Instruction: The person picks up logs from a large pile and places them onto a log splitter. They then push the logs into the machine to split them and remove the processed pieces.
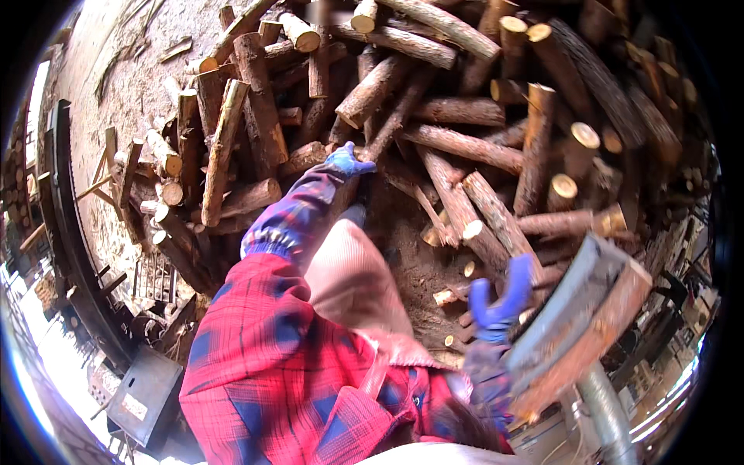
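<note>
In a blue glove, my left hand (349, 160) reaches forward into the log pile. Its thumb and fingers lie around the lower part of a slim, bark-covered log (397, 116) that slants up and to the right. Some of the fingers are hidden from this side. My right hand (502, 301), also in a blue glove, is raised at my right side, thumb and fingers spread in a U shape with nothing between them. Just right of it, a thick reddish-brown log (590, 349) lies along a grey metal trough (570, 298); the hand looks apart from both.
Heaped logs (465, 147) fill the ground ahead and to the right, crossing at many angles. Dusty ground (116, 54) shows at the far left. A dark metal rail (66, 232) and a grey metal box (143, 395) stand left; a silvery duct (608, 415) is lower right.
</note>
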Demonstrator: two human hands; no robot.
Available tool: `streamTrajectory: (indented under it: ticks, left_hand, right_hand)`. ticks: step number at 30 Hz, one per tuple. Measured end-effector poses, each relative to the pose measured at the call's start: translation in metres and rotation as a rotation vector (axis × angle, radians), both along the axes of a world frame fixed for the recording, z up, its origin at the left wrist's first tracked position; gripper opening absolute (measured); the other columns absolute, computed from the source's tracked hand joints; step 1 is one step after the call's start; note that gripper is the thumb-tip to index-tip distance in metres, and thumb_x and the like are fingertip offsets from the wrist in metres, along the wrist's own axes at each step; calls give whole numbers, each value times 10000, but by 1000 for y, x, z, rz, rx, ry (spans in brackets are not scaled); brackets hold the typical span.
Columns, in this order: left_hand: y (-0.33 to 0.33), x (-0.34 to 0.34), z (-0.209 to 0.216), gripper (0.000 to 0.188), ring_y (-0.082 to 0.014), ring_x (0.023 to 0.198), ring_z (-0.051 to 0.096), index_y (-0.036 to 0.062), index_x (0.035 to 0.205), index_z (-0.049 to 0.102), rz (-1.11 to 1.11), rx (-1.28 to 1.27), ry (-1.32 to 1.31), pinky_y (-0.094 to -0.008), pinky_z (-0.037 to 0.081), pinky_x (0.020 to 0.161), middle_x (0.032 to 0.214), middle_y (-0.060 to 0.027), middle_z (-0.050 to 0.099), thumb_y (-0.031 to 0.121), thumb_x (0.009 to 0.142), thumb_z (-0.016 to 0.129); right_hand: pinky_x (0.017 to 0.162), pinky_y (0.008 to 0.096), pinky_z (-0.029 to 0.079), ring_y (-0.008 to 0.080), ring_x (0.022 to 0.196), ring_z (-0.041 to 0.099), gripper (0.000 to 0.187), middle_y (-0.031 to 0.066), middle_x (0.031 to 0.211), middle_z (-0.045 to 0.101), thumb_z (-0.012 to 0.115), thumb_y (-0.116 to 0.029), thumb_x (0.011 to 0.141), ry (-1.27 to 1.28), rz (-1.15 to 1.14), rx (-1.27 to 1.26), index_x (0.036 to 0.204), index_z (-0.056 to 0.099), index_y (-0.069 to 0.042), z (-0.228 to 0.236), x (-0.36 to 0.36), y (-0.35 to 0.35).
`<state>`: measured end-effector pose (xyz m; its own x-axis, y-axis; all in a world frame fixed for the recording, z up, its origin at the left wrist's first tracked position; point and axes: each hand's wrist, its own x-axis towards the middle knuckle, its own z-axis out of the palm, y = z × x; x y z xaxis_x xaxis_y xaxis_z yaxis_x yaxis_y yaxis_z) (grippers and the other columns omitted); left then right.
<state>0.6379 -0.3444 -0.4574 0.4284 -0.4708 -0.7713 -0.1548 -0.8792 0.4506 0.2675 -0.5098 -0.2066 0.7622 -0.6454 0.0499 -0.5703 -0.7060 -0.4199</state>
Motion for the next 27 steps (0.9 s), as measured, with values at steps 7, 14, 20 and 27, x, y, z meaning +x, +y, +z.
streamTrajectory:
  ticks: [7,14,20,27]
  left_hand:
    - [-78,140,-203,1054,-378,1214,528,6,1339,436,3,-130,-124,-429,410,1020,1273,-249,562,587,556,835]
    - [-79,181,-309,968,-237,1164,548,108,1428,328,335,-363,402,-378,483,981,1265,-115,560,215,660,906]
    - [-142,93,-183,466,-298,1191,554,49,1401,438,410,-510,545,-418,399,1086,1250,-181,608,239,982,512]
    - [-65,32,-31,482,-278,1233,532,13,1391,460,749,-648,777,-403,378,1102,1369,-158,522,142,935,546]
  right_hand:
    - [1078,456,350,323,1319,422,840,212,1477,369,728,-113,816,216,-526,1131,1505,252,-47,-196,41,86]
    - [1093,391,342,284,1341,383,756,220,1482,333,668,-134,891,62,-888,1339,1510,242,-55,-318,-10,96]
    - [1048,395,403,263,1275,490,621,95,1439,471,571,-364,957,-108,-922,1615,1490,329,-157,-353,187,7]
    - [1161,438,242,329,1378,355,1031,137,1530,343,257,-840,828,-874,-788,2344,1500,310,-61,-324,259,-32]
